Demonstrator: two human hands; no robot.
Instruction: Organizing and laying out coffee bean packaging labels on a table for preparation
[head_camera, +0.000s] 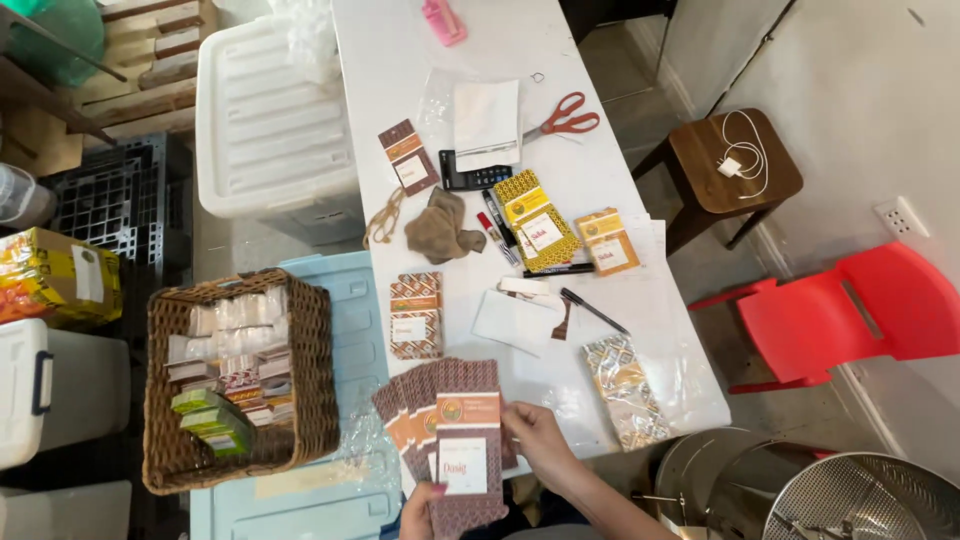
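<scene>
Both hands at the near edge of the white table (600, 60), holding a fanned stack of brown patterned packets (440, 415). Left hand (422, 510) grips the front packet from below, thumb on its lower label edge; most of the hand is cut off by the frame. Right hand (538, 440) closed on the fan's right side, fingers behind the packets, thumb in front. Fan hangs over the table edge, above a light blue bin lid (340, 500). Just beyond it on the table: another patterned packet (416, 315) lying flat, a white envelope (515, 320), a black pen (592, 310), a gold foil pouch (625, 388). Farther up: yellow packets (540, 220), a brown cloth (442, 228), a calculator (475, 175), red-handled scissors (565, 118). Left of the table, a wicker basket (310, 350) filled with small wrapped items. Red chair (870, 310) and brown stool (735, 165) to the right, well apart.
</scene>
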